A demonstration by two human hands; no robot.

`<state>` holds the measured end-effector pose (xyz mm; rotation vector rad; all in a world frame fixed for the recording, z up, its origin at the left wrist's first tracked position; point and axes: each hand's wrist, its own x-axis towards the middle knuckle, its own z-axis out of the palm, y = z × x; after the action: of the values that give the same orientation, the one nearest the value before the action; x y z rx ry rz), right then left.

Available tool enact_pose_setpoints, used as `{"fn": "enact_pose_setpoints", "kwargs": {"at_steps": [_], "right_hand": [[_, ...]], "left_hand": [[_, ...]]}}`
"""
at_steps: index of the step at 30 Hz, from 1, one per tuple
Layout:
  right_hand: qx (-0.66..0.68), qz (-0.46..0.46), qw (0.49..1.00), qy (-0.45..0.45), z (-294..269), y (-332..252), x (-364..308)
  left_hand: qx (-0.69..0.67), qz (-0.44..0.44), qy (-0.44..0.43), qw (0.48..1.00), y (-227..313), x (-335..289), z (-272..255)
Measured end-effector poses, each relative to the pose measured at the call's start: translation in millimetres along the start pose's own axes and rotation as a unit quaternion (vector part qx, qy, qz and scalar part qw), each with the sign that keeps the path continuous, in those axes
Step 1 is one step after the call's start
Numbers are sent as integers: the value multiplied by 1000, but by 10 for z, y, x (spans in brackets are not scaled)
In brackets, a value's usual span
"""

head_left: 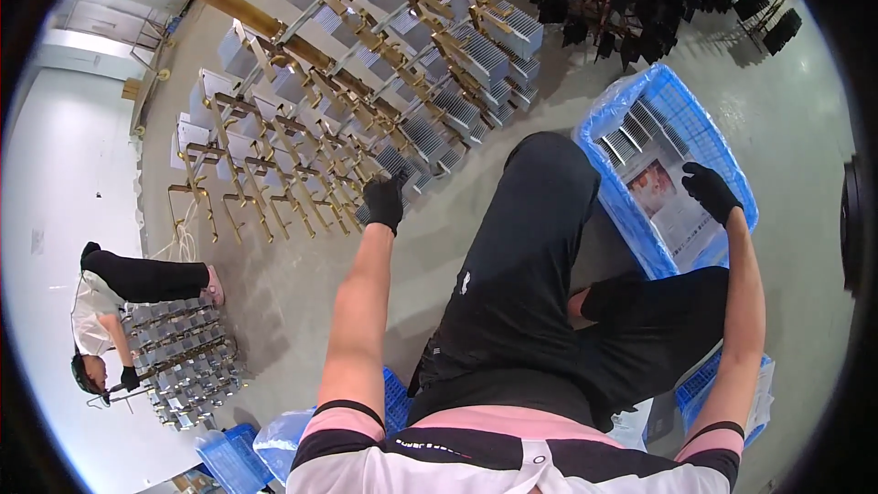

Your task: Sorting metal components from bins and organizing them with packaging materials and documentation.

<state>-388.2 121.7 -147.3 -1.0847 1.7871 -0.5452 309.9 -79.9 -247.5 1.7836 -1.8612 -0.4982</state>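
My left hand (384, 202), in a black glove, reaches to the lower right edge of a brass-coloured hanging rack (272, 119). Its fingers are closed at a silver finned heat sink (392, 161) there; the glove hides part of the grip. My right hand (712, 190), also gloved in black, hovers over the blue crate (629, 224) with finger and thumb apart and nothing between them. Several finned heat sinks (626, 141) lie at the crate's far end. A printed sheet (681, 220) covers the nearer part of its inside, and clear plastic lines the walls.
More heat sinks (476, 55) crowd the rack. Dark parts (622, 0) hang on another rack at the far right. At left, another person (101, 311) bends over a loaded rack (187, 357). Blue crates (229, 457) stand behind my left arm. My bent legs (521, 247) lie between rack and crate.
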Motion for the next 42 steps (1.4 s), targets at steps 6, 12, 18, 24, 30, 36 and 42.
{"fn": "enact_pose_setpoints", "kwargs": {"at_steps": [6,12,18,24,30,36,42], "right_hand": [[-58,45,996,44,-229,280,-343],[-7,-17,1000,15,-71,62,-41],[-17,-48,999,11,-75,-41,-80],[-136,-90,984,78,3,-545,-450],[40,-269,962,4,560,-1852,-726],[310,-249,915,71,923,-2114,-1017],[105,-154,950,250,104,-924,-524]], "left_hand": [[132,-107,-27,985,1110,-207,331],[-328,-252,77,907,538,-58,183],[95,132,25,986,405,-579,13],[-432,-69,-1,899,1387,-1130,-200],[-316,85,53,943,3156,-769,-939],[-130,479,-15,868,4462,-763,-439],[-55,438,-131,887,4694,-821,-237]]}}
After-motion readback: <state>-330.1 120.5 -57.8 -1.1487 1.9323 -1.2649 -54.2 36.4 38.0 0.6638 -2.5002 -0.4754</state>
